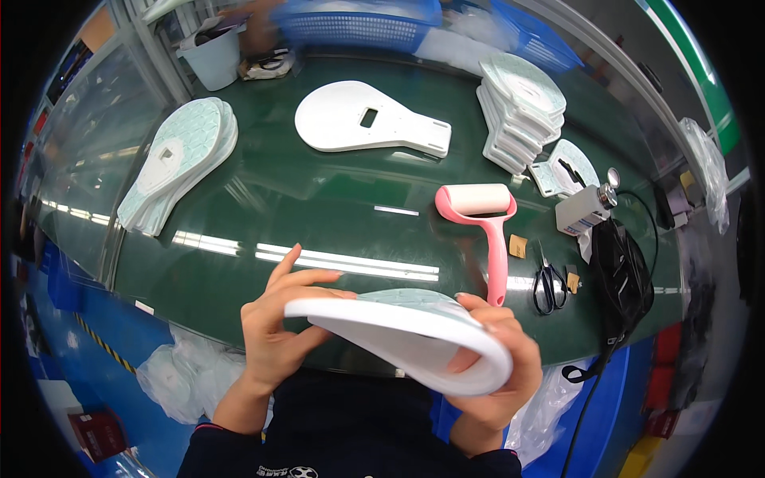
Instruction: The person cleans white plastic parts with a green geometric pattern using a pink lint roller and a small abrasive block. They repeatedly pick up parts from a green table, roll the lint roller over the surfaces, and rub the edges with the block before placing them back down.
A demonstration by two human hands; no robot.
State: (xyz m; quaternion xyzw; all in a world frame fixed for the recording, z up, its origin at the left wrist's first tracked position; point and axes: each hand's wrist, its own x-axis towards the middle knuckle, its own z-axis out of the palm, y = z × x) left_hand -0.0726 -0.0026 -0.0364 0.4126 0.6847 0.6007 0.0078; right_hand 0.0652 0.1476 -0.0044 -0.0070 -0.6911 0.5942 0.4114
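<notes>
Close to my body, above the table's near edge, I hold up a curved white plastic panel [398, 338] with a pale green patterned sheet on its far face. The left end is pinched between the thumb and fingers of my left hand [275, 331], with some fingertips raised. Around the thicker, rounded right end wraps my right hand [506, 350], its thumb partly hidden by the panel. Beyond my right hand lies a pink-handled lint roller [496, 247] with a white roll. Farther off, a white paddle-shaped panel [351, 119] with a rectangular slot lies flat.
Similar panels with green faces lie at the left [187, 135], and a taller stack [522, 111] stands at the far right. Scissors [548, 288], a white pump bottle [582, 211] and a black bag [621, 275] are at the right. Blue baskets [358, 28] line the back.
</notes>
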